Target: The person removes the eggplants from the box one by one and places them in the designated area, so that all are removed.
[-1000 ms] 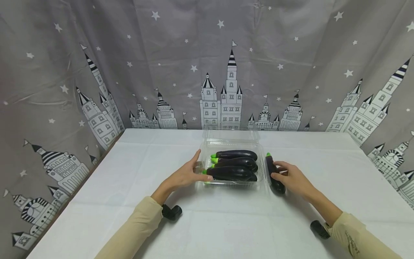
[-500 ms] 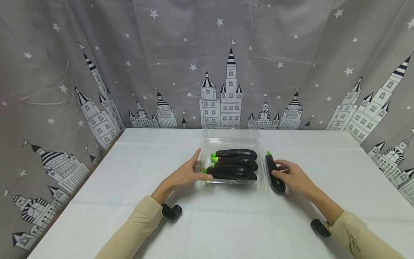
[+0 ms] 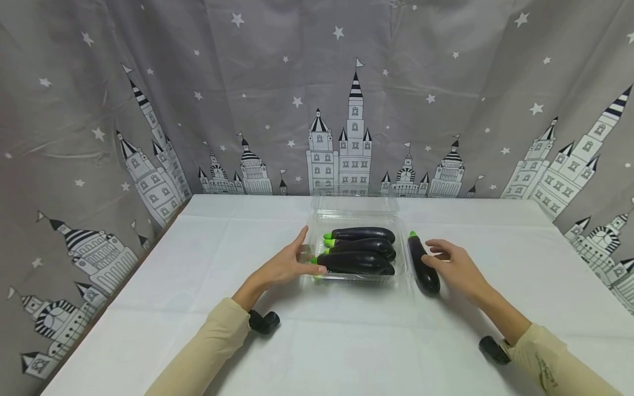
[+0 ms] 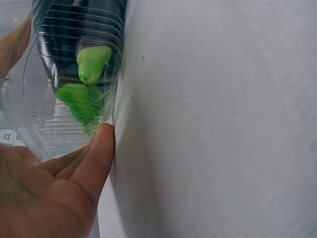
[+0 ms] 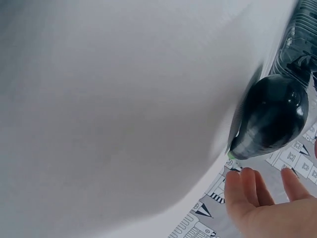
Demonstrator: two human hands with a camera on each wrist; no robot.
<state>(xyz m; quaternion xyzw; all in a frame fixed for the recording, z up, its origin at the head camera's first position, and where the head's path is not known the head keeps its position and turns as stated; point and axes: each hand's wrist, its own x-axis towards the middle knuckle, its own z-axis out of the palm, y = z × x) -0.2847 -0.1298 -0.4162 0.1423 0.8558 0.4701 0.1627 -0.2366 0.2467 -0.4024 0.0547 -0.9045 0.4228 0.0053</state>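
Note:
A clear plastic clamshell container (image 3: 402, 264) stands on the white-covered table, lid folded back. Inside lie several dark eggplants (image 3: 354, 263) with green stem ends toward the left. My left hand (image 3: 284, 265) rests on its left end, fingers spread, thumb over the near rim. In the left wrist view, straight fingers (image 4: 96, 153) meet the ribbed wall, with green stems visible through it. Another eggplant (image 3: 422, 267) lies outside, along the right side, stem end away from me. My right hand (image 3: 458, 269) is beside it, thumb tip overlapping its edge; the right wrist view shows loosely bent fingers (image 5: 237, 191) apart from it.
The transparent lid (image 3: 354, 204) extends toward the table's back edge. A grey curtain (image 3: 247, 71) printed with castles and stars hangs behind and along the sides. The white tablecloth (image 3: 346, 341) spreads in front. Black wrist-worn devices (image 3: 264, 323) sit under both forearms.
My right hand has shifted slightly right, its fingers drawing off the loose eggplant, more of which now shows. The left hand and the container have stayed put.

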